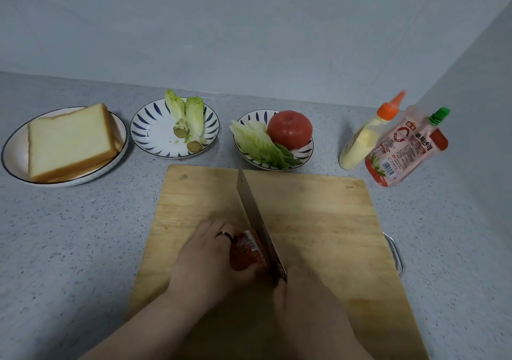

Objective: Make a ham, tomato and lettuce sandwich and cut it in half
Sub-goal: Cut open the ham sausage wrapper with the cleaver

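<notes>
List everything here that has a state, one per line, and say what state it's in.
Ham sausage: wrapped, left hand holds it on cutting board.
Knife: right hand grips it, blade beside the sausage.
Tomato: whole, on right plate.
Bread: stacked on left plate.
Sauce bottle: capped.
Ketchup pouch: capped.

Cutting board (318, 221): pale wood, matt, with visible grain; a bright metal handle (396, 257) at its right edge. Knife (250, 207): smooth metal blade with a dull sheen. Wrapped ham (246, 251): glossy red printed plastic film. Table (69, 235): grey, speckled, stone-like, matt. Patterned plate (149, 132): glazed, glossy ceramic. Tomato (289, 130): smooth, faintly shiny skin. Squeeze bottle (360, 143): translucent plastic, orange cap. Sauce pouch (401, 149): glossy printed plastic, green cap.
</notes>
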